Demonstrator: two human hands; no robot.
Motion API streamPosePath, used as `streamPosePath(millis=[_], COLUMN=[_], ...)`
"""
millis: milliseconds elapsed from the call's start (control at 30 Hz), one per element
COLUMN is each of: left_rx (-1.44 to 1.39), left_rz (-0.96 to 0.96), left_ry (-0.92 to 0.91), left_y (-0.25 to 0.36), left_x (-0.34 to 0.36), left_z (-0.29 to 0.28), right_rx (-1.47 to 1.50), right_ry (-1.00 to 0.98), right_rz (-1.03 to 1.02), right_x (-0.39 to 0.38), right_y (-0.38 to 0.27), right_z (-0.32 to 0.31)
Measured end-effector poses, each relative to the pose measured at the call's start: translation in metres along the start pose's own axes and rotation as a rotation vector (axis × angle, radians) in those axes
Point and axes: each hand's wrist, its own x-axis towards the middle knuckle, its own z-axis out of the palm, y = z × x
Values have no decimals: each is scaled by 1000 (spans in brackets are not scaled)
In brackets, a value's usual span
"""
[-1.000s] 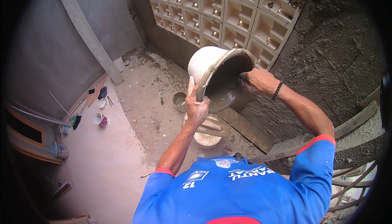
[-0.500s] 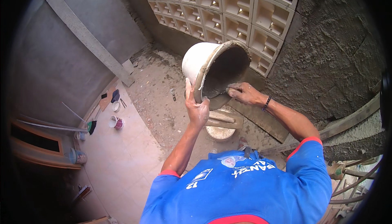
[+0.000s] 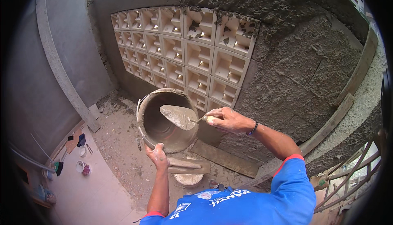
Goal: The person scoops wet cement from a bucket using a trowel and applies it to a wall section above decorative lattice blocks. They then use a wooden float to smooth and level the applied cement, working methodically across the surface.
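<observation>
My left hand grips the lower rim of a mortar-coated bucket, which is tipped with its mouth toward me. My right hand is closed on the handle of a trowel; its blade, covered in grey mortar, is over the bucket's mouth. The inside of the bucket looks smeared with wet mortar. Just below the bucket, a long flat float lies across a pale round container on the floor.
A wall with ventilation blocks and rough plaster faces me. A plank lies along its foot. Long battens run at the right, beside curved metal bars. A small bucket and tools sit on pale tiles at left.
The view has swung up toward the wall. The bucket's mouth has turned toward me. My right hand has moved the trowel out from inside the bucket, showing its mortar-covered blade.
</observation>
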Motion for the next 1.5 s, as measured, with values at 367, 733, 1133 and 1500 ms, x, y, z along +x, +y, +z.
streamPosePath(millis=[367,733,1133,1500], left_rx=[110,203,148,19], left_rz=[-111,-246,-300,-519], left_ry=[-3,18,141,95], left_y=[-52,-80,-103,-116], left_x=[-25,-56,-83,-62], left_z=[-19,-11,-4,-34], right_rx=[-730,-757,-647,-268], right_ry=[369,371,943,541], right_rz=[43,-359,-235,173], right_x=[-55,-62,-68,-109], right_y=[-109,-191,-161,-22], right_z=[-174,-261,-400,-224])
